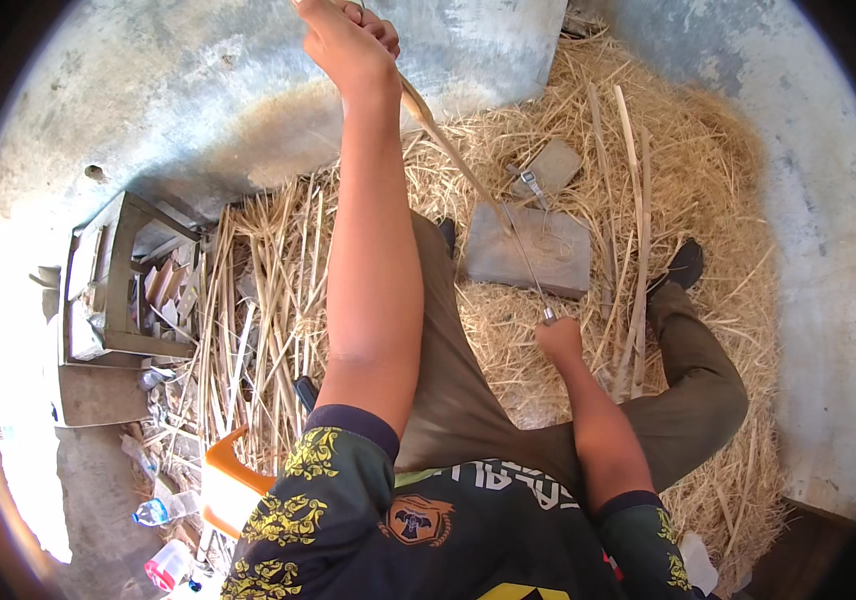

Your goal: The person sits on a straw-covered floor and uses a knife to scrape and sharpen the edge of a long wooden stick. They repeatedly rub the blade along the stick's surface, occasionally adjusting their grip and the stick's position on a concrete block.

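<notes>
My left hand (348, 42) is raised at the top of the view, fingers closed around a long, pale bamboo strip (438, 135). The strip slants down to the right, toward a grey-brown rectangular block (558, 262). Below the block, my right hand (560, 342) grips a knife (531, 264) by its handle, most of which the fingers hide. Its thin blade points up and left over the block and meets the strip's lower end; whether it cuts in, I cannot tell.
Shavings (718, 170) cover the floor around my legs. A small metal tool (531, 182) lies by a smaller block (554, 165). Long bamboo strips (633, 230) lie right of the blocks; more are piled left. A wooden frame (128, 290), orange chair (228, 465) and plastic bottle (163, 508) are at left.
</notes>
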`<state>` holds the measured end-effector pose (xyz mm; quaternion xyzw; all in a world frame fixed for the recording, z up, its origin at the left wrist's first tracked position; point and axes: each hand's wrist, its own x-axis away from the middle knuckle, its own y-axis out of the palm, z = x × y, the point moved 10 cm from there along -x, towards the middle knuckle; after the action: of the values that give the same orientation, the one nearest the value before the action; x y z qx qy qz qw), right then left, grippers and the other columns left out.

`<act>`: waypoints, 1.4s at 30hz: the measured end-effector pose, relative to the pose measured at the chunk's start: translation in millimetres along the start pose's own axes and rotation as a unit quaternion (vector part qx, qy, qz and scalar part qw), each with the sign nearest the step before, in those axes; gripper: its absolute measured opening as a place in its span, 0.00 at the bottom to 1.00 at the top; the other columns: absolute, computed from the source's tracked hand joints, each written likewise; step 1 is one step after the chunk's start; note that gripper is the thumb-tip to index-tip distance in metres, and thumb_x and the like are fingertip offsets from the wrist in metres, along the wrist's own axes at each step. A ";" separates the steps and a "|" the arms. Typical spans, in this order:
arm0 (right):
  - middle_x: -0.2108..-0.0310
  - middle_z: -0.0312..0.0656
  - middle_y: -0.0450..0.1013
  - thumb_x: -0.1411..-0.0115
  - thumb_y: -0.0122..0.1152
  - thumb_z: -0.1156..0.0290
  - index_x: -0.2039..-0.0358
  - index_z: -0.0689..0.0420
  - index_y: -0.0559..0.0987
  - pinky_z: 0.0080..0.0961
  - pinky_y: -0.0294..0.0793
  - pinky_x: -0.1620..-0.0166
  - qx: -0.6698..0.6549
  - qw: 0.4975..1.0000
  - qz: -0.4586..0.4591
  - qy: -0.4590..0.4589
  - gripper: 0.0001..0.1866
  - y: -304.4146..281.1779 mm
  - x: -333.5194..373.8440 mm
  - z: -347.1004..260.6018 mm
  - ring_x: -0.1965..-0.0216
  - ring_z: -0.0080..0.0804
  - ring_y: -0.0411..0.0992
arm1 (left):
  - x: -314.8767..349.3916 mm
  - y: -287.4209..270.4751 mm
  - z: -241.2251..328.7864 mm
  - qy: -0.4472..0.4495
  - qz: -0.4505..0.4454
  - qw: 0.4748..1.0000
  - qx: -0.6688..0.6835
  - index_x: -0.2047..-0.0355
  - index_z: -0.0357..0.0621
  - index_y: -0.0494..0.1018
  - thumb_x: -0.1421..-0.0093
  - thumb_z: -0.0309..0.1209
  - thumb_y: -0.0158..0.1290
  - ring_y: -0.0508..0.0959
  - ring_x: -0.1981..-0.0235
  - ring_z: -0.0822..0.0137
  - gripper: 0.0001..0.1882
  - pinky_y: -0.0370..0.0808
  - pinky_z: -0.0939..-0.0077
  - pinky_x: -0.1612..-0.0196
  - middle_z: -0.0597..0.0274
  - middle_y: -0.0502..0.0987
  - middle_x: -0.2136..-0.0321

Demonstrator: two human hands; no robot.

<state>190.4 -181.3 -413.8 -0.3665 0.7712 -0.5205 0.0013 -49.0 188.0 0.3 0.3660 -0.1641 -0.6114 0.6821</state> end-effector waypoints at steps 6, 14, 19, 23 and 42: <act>0.89 0.38 0.65 0.45 0.63 0.63 0.78 0.57 0.74 0.35 0.66 0.82 -0.227 0.937 -0.245 0.103 0.12 43.7 12.7 3.1 0.90 0.33 0.64 | 13.8 7.0 19.8 0.029 -0.069 0.997 -0.029 0.76 0.48 0.53 0.32 0.62 0.36 0.48 0.85 0.72 0.31 0.45 0.73 0.81 0.70 0.49 0.86; 0.91 0.32 0.60 0.41 0.60 0.68 0.80 0.56 0.71 0.28 0.61 0.87 -0.453 0.879 -0.121 0.084 0.12 3.0 22.3 -40.5 0.93 0.26 0.58 | 8.8 -2.1 20.4 0.043 -0.065 0.996 -0.034 0.76 0.48 0.53 0.31 0.60 0.36 0.48 0.85 0.72 0.30 0.45 0.73 0.81 0.70 0.49 0.85; 0.87 0.38 0.69 0.44 0.63 0.68 0.80 0.63 0.74 0.35 0.71 0.77 -0.332 0.938 0.026 -0.092 0.14 -55.8 5.2 -67.9 0.85 0.31 0.70 | 5.6 -14.3 22.2 0.033 -0.042 0.998 -0.032 0.76 0.48 0.53 0.31 0.59 0.37 0.48 0.85 0.72 0.28 0.45 0.73 0.80 0.70 0.49 0.85; 0.85 0.40 0.72 0.44 0.64 0.67 0.74 0.64 0.77 0.35 0.75 0.70 -0.242 0.960 0.026 -0.140 0.12 -22.1 1.6 -38.0 0.81 0.34 0.74 | 13.2 -7.1 19.9 0.018 -0.022 0.999 -0.035 0.76 0.48 0.53 0.31 0.59 0.36 0.48 0.85 0.72 0.28 0.45 0.73 0.80 0.70 0.49 0.85; 0.88 0.34 0.64 0.43 0.63 0.69 0.82 0.60 0.71 0.32 0.62 0.81 -0.352 0.933 -0.068 -0.022 0.14 -29.1 7.9 -58.1 0.88 0.25 0.61 | 4.1 -13.2 20.3 0.040 -0.066 0.996 -0.033 0.73 0.46 0.55 0.31 0.60 0.36 0.50 0.85 0.72 0.29 0.47 0.74 0.81 0.68 0.51 0.83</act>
<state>178.8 -144.8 -360.8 -0.4062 0.8783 -0.2059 -0.1461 -71.3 178.2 4.0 0.3773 -0.0914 -0.6450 0.6582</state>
